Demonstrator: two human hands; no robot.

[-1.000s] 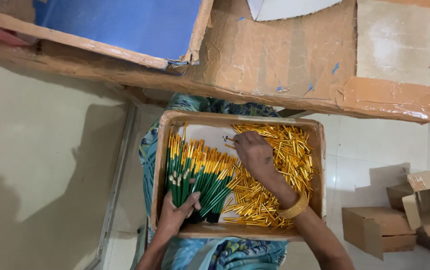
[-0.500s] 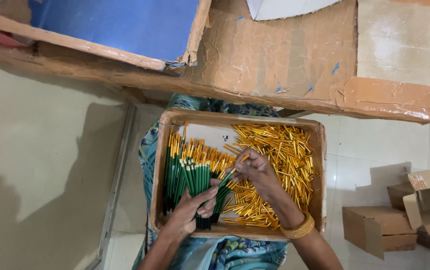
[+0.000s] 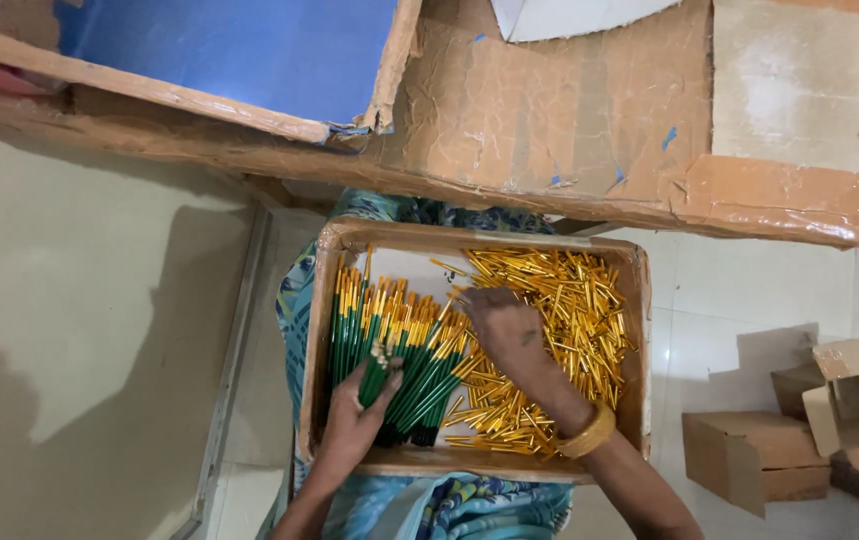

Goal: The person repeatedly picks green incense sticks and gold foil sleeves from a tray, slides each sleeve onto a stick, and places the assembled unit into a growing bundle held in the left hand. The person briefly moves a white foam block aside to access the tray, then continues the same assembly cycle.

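my left hand (image 3: pixel 354 420) grips some green pens with gold tips (image 3: pixel 389 350) in the shallow cardboard box (image 3: pixel 639 330); my right hand (image 3: pixel 504 330) rests loosely open on loose gold metal caps (image 3: pixel 569 300) beside them.

Hands (image 3: pixel 354 420) in pen box (image 3: pixel 469 238) — sorting.

The person's forearms are bare, a broad gold bangle (image 3: pixel 589 432) circles the right wrist, and blue-green patterned cloth (image 3: pixel 449 505) covers the lap.
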